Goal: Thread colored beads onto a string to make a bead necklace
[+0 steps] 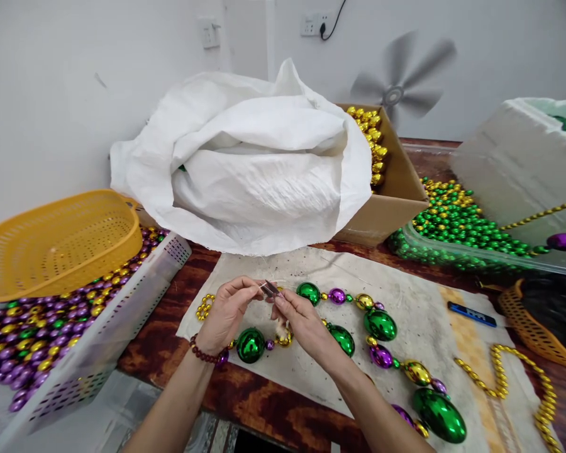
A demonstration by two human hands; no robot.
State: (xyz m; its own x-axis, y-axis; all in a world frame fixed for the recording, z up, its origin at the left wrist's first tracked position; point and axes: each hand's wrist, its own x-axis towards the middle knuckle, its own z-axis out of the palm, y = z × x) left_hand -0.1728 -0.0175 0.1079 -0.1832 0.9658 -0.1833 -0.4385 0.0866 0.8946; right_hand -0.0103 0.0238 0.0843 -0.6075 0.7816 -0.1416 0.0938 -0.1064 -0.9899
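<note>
My left hand (230, 308) is closed in a pinch on a thin pale thread (263, 285). Against it, my right hand (302, 318) grips small dark thread snips (270, 289), their blades pointing at the left fingertips. The handles are mostly hidden in my palm. Beneath both hands lies a bead garland, with a large green bead (250, 345) by my left wrist and another green bead (342, 340) beside my right hand. It curves right past a purple bead (381, 356) to a big green bead (439, 415). A beaded bracelet (204, 352) circles my left wrist.
A white sack (264, 182) stands behind the cloth (382, 277), beside a cardboard box (387, 214) of gold beads. Left is a white basket (108, 352) of beads under a yellow basket (61, 245). Gold bead strands (500, 377), a blue-edged knife (471, 313) and a clear bin (471, 251) lie right.
</note>
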